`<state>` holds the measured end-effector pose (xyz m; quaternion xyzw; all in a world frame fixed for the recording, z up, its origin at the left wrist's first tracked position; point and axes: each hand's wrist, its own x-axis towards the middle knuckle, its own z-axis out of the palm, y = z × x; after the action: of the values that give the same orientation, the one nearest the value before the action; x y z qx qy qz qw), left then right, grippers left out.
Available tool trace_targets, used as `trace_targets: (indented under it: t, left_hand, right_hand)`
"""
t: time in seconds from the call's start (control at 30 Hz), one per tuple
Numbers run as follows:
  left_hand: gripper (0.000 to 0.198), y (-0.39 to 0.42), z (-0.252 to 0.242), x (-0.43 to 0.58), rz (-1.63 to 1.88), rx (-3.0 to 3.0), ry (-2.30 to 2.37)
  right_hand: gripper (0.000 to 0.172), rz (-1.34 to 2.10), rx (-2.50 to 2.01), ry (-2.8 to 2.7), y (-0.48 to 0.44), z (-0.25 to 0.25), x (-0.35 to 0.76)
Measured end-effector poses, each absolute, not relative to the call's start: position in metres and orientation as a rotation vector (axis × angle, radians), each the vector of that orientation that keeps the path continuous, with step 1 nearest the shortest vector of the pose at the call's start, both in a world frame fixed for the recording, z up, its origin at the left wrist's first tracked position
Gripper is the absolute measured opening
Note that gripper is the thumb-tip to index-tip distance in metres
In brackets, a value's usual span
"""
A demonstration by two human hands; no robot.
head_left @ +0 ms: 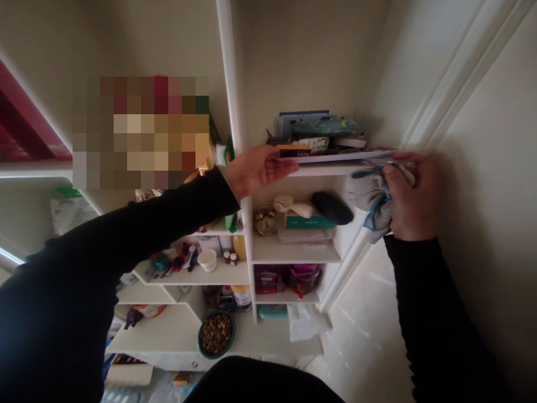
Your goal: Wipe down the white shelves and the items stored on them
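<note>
A thin book [335, 157] with a pale edge lies level at the front of the upper right shelf. My left hand [262, 170] grips its left end, thumb above and fingers stretched along the underside. In my right hand [413, 193] is a crumpled grey cloth [369, 196] with blue edging, hanging below the shelf board. The right fingertips reach the book's right end; whether they grip it too, I cannot tell. Behind the book sit a blue patterned pouch [323, 125] and several small boxes and papers, partly hidden.
Below are an alarm clock [265, 221], a cream handheld fan [293, 206], a black oval case [333, 207] and a green box [308, 221]. A bowl of brown nuts or dates [216, 334] stands lower down. The white upright divider [230, 73] is beside my left forearm.
</note>
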<state>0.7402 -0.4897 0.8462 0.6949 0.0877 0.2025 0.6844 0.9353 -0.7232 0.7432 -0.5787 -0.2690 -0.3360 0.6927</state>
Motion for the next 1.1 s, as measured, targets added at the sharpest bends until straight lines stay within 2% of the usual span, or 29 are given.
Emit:
trace_targets:
  t: [0.17,0.37,0.73,0.93,1.1]
  left_hand:
    - [0.036,-0.490,0.849,0.743,0.382,1.512,0.225]
    - [0.034,-0.490,0.843,0.745,0.455,1.457,0.202]
    - [0.041,-0.503,0.859,0.744,0.420,1.233,0.339]
    - [0.043,-0.496,0.856,0.752,0.422,1.102,0.297]
    - [0.046,-0.499,0.860,0.762,0.467,1.041,0.263]
  right_hand:
    - [0.022,-0.799,-1.279,-0.581,-0.721,0.740,0.942]
    - [0.019,-0.858,-1.322,-0.520,-0.723,0.734,0.945]
    - [0.028,-0.977,-1.274,-0.525,-0.722,0.736,0.954]
    - [0.023,-1.019,-1.304,-0.548,-0.722,0.742,0.956]
    - [0.027,-1.001,-1.266,-0.565,-0.722,0.743,0.955]
